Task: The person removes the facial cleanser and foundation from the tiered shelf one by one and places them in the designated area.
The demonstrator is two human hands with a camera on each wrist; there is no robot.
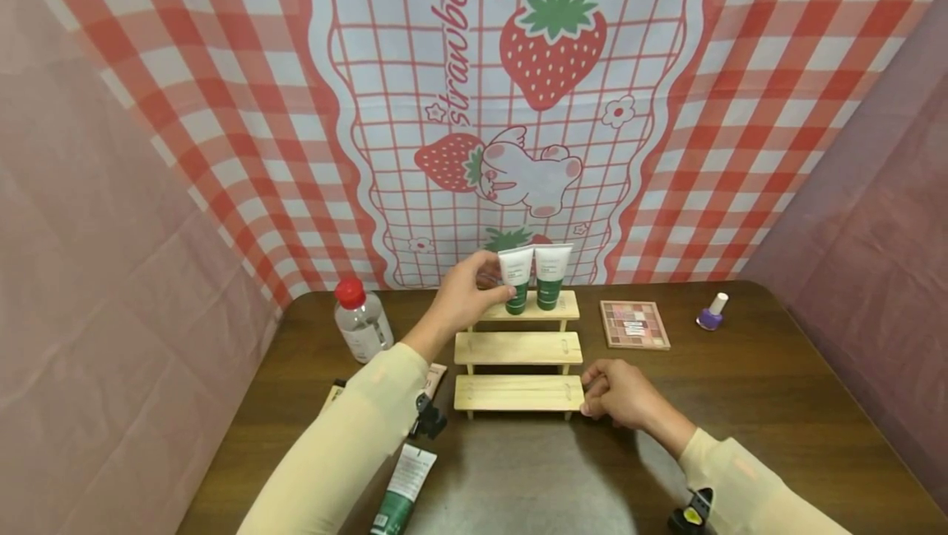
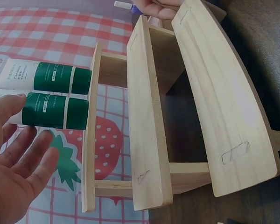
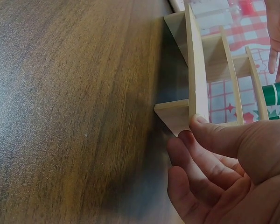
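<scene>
Two white-and-green squeeze tubes stand side by side on the top step of a three-step wooden display rack (image 1: pixel 518 347). My left hand (image 1: pixel 461 295) is at the left tube (image 1: pixel 516 278), with its thumb at the tube's side and the other fingers loosely spread in the left wrist view. Close beside it stands the right tube (image 1: pixel 550 276), caps of both facing down. At the rack's lower right corner, my right hand (image 1: pixel 625 393) pinches the end of the bottom step (image 3: pixel 196 79) between thumb and index finger.
A clear bottle with a red cap (image 1: pixel 363 325) stands left. Another green-and-white tube (image 1: pixel 403 490) lies in front, and a pinkish item (image 1: pixel 435 380) is partly behind the left sleeve. To the right are an eyeshadow palette (image 1: pixel 634 325) and purple nail polish (image 1: pixel 711 314). Strawberry-patterned cloth hangs behind.
</scene>
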